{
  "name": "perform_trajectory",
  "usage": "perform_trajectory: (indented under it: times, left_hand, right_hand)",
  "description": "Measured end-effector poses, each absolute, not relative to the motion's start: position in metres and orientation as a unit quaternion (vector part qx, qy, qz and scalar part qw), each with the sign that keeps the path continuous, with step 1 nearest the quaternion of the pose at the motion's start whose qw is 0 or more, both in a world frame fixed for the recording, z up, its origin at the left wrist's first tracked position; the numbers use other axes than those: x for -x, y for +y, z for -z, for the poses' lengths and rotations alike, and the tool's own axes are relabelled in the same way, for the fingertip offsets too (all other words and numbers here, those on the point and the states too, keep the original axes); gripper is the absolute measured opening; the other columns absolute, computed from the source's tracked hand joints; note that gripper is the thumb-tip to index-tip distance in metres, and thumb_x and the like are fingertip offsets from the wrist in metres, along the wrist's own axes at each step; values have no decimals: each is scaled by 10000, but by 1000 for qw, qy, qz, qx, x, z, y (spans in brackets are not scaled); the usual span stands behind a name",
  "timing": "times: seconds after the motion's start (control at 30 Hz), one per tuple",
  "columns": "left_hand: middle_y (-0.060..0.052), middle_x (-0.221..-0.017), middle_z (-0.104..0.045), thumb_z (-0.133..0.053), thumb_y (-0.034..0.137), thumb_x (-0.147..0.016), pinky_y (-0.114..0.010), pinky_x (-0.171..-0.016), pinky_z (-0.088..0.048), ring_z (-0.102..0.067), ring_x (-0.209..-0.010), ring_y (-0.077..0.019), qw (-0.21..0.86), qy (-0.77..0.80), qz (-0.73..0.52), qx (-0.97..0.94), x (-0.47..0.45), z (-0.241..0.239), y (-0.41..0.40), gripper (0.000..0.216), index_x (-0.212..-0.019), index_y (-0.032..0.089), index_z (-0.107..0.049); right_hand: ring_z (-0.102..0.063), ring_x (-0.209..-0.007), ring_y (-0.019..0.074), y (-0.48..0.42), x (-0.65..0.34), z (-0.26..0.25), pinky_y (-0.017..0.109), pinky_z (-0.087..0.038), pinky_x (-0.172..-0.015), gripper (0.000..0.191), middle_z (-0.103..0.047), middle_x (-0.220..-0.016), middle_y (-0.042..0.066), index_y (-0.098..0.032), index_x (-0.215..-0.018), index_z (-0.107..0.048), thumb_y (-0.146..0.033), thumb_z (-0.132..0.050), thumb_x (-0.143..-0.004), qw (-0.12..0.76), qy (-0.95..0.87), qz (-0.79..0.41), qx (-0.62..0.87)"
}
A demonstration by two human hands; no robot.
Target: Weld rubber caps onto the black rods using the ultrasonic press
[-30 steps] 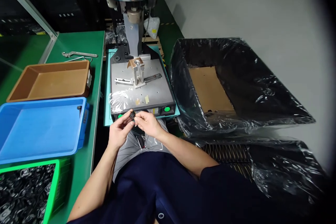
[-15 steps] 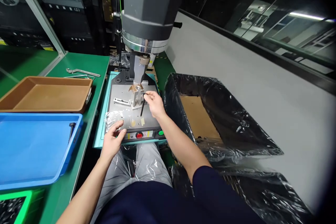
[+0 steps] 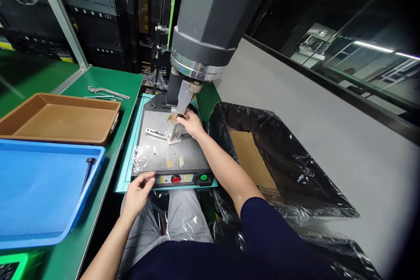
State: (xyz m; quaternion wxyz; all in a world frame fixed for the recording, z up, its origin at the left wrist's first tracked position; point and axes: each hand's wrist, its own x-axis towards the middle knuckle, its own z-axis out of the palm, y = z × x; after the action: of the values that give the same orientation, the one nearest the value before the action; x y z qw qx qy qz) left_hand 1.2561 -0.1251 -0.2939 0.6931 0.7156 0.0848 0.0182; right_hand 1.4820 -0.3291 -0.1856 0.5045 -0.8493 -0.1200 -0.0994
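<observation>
My right hand reaches onto the grey machine plate and pinches a small black part at the metal fixture, right under the machine's horn. The part is mostly hidden by my fingers. My left hand rests curled on the front left corner of the machine base, covering the left button beside the red button. A green button shows at the front right.
A brown tray and a blue tray holding one black pin lie on the green bench at left. A wrench lies behind them. A box lined with black plastic stands at right. A green bin corner shows bottom left.
My right hand carried the black part from in front of my lap up to the fixture under the horn. My left hand let go of it and settled on the machine's front left corner.
</observation>
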Motion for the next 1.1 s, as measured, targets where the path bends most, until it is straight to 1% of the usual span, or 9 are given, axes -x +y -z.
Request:
perform_trajectory:
  times: [0.17, 0.27, 0.37, 0.53, 0.6, 0.67, 0.8, 0.93, 1.1]
  left_hand:
    - [-107, -1030, -740, -718, 517, -733, -458, -953, -516, -685, -989, -275, 698, 94, -16, -710, -1256, 295, -120, 384, -954, 203, -738]
    - [-106, -1021, -742, -721, 510, -728, -453, -940, -521, -685, -983, -277, 693, 103, -24, -713, -1256, 295, -116, 369, -933, 204, -741]
    - [-99, -1014, -742, -715, 485, -735, -434, -947, -511, -680, -994, -274, 675, 123, -58, -725, -1259, 293, -111, 324, -895, 205, -743]
    - [-93, -1013, -738, -662, 420, -773, -388, -925, -506, -675, -982, -260, 611, 184, -145, -756, -1280, 288, -99, 293, -935, 186, -732]
    - [-102, -1031, -730, -642, 395, -782, -379, -923, -499, -671, -979, -258, 570, 199, -158, -781, -1293, 287, -92, 294, -964, 178, -722]
    - [-127, -1068, -715, -631, 384, -779, -399, -942, -481, -662, -990, -272, 517, 205, -158, -816, -1308, 287, -84, 324, -1007, 168, -708]
    - [-194, -1138, -674, -653, 413, -739, -456, -975, -440, -630, -1058, -330, 429, 212, -126, -869, -1339, 292, -71, 493, -1138, 123, -647]
    - [-139, -922, -708, -706, 437, -680, -432, -869, -471, -653, -902, -305, 436, 243, -79, -863, -1362, 302, -65, 471, -1033, 127, -670]
    - [-25, -662, -630, -723, 366, -635, -289, -618, -443, -543, -597, -151, 533, 240, -101, -805, -1364, 301, -66, 255, -746, 146, -656]
  right_hand:
    - [-617, -962, 192, -340, -1491, 181, 312, -469, -876, 434, -678, -1103, 73, -166, -1132, -634, -323, -677, -729, 560, -164, -26, 812]
    - [-609, -1038, 204, -346, -1494, 183, 318, -456, -924, 330, -664, -1146, 80, -159, -1032, -688, -370, -637, -785, 549, -190, -5, 814]
    - [-629, -1003, 218, -345, -1498, 186, 328, -470, -903, 283, -689, -1049, 75, -140, -907, -715, -388, -653, -787, 549, -173, 1, 818]
    - [-651, -944, 204, -352, -1495, 189, 325, -499, -849, 341, -703, -1056, 67, -160, -1104, -685, -374, -607, -850, 548, -123, 14, 827]
    - [-643, -987, 205, -368, -1486, 196, 326, -496, -867, 365, -688, -1116, 80, -172, -1195, -649, -353, -490, -922, 496, -63, 75, 863]
    - [-621, -1061, 231, -387, -1473, 211, 341, -474, -916, 358, -673, -1152, 106, -168, -1195, -658, -310, -456, -936, 386, 15, 97, 917]
    - [-571, -1153, 310, -412, -1443, 247, 389, -447, -953, 390, -606, -1234, 188, -145, -1196, -673, -363, -547, -898, 193, 100, -16, 976]
    - [-530, -1197, 314, -408, -1426, 270, 380, -445, -952, 431, -536, -1312, 183, -172, -1208, -667, -428, -602, -868, 176, 103, -37, 978]
    - [-595, -1069, 254, -404, -1422, 276, 331, -464, -896, 137, -638, -1125, 112, -189, -841, -726, -299, -646, -831, 227, 112, -25, 967]
